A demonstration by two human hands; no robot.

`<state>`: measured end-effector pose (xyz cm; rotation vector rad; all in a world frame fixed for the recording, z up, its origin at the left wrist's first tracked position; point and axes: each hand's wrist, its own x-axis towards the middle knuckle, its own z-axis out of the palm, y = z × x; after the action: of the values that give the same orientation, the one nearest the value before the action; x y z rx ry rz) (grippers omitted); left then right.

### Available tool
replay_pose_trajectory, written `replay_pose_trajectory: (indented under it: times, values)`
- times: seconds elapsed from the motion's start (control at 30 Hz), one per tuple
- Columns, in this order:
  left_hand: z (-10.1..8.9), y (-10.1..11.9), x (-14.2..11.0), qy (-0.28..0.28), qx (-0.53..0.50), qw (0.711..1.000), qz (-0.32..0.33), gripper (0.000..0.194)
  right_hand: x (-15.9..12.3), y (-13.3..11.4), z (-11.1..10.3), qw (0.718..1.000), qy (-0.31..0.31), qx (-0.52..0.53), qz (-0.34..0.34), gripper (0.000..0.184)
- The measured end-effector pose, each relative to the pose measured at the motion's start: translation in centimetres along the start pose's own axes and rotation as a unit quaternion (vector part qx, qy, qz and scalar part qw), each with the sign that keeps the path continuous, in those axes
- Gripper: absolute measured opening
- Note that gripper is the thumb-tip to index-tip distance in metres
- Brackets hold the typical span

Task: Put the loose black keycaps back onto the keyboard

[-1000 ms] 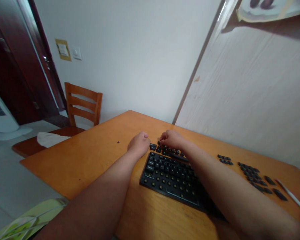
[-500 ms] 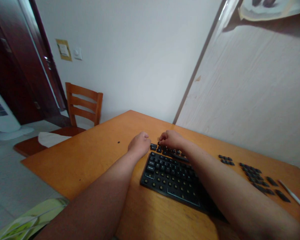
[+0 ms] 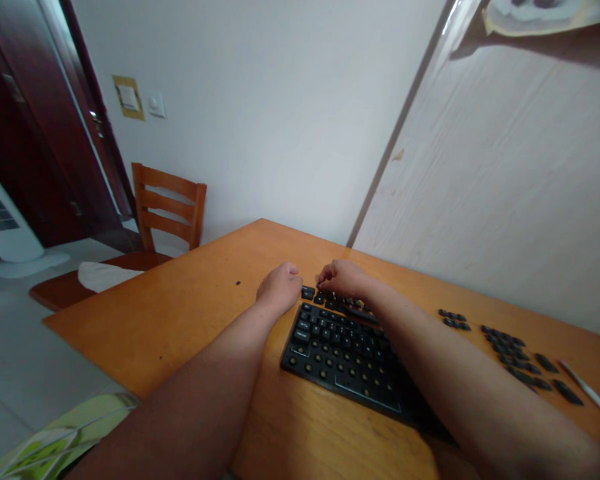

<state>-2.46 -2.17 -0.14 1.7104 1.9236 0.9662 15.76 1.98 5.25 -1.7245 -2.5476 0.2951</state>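
A black keyboard (image 3: 325,369) lies on the wooden table, its upper rows bearing keycaps and its lower rows showing bare key posts. Behind it, loose black keycaps (image 3: 308,293) are laid out in rows, partly covered by my right hand (image 3: 345,278). That hand's thumb and fingertips are pinched at a small dark keycap (image 3: 319,285) at the rows' far side. My left hand (image 3: 279,287) rests curled on the table just left of the loose keycaps; its fingers are mostly hidden, so what it may hold does not show. My right forearm hides the keyboard's right part.
More loose keycaps (image 3: 510,352) lie in groups at the right, near a thin white stick (image 3: 587,393). One small dark piece (image 3: 238,283) sits alone on the left of the table (image 3: 205,300). A wooden chair (image 3: 170,207) stands beyond the left edge, and a wall (image 3: 280,133) borders the back.
My right fingertips have lifted very slightly at the far side of the loose keycaps. The left hand stays in place, and the view has shifted a little.
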Motion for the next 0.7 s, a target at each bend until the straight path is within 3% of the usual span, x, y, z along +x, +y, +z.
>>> replay_pose_trajectory:
  times: [0.7]
  values:
    - [0.1, 0.0, 0.02, 0.003, 0.009, 1.0, 0.0, 0.029, -0.18, 0.09, 0.1, 1.0, 0.016, -0.013, 0.007, 0.018]
